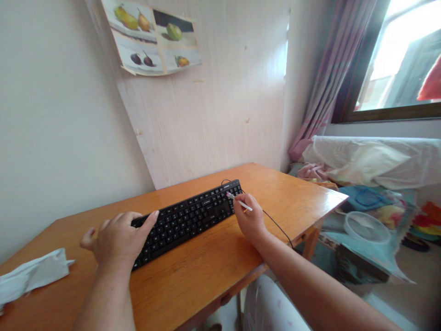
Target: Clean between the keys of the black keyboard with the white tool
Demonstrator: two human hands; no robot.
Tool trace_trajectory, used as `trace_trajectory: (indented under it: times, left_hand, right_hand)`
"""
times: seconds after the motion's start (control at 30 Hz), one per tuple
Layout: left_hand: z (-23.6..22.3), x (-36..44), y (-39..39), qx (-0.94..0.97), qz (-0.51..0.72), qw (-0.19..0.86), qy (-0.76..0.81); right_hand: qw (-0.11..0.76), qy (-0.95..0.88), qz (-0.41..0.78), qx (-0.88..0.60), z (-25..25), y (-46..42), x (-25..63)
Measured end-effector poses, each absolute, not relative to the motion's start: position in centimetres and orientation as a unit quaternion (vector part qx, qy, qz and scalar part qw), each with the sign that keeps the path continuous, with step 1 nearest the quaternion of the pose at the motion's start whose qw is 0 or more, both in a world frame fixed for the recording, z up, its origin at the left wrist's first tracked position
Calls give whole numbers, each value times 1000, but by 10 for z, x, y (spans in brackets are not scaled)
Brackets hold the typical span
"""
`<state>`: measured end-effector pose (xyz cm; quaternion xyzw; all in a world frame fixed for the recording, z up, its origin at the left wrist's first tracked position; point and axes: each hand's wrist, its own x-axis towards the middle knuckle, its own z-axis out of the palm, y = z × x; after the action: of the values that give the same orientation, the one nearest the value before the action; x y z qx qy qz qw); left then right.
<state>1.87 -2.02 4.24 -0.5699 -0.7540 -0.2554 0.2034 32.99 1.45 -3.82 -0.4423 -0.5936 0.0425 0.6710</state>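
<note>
A black keyboard [186, 216] lies at a slant across the wooden table. My left hand [119, 234] grips its left end, the thumb over the keys and the little finger sticking out to the side. Between the fingers of my right hand [250, 214] is a small brush [245, 205] with a white handle. Its bristle tip touches or hovers just over the keys near the right end; which one I cannot tell. My right palm and the inner fingers are partly hidden.
A folded white cloth or tissue [37, 271] lies on the table [206, 271] at left. The keyboard's cable [279, 225] runs over the right front edge. Beyond the table, a clear plastic tub [367, 227] sits among fabrics. Fruit pictures [155, 37] hang on the board behind.
</note>
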Motion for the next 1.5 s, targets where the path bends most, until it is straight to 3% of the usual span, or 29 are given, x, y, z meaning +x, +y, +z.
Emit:
trace_trajectory:
  times: [0.73, 1.17, 1.5]
  left_hand:
    - [42, 18, -20, -571, -259, 205, -752]
    - [38, 15, -18, -573, -255, 222, -747]
    - [40, 17, -19, -569, -253, 216, -752]
  right_hand:
    - [614, -687, 171, -348, -33, 1, 319]
    - [662, -584, 95, -459, -37, 14, 329]
    - [667, -608, 88, -421, -38, 14, 326]
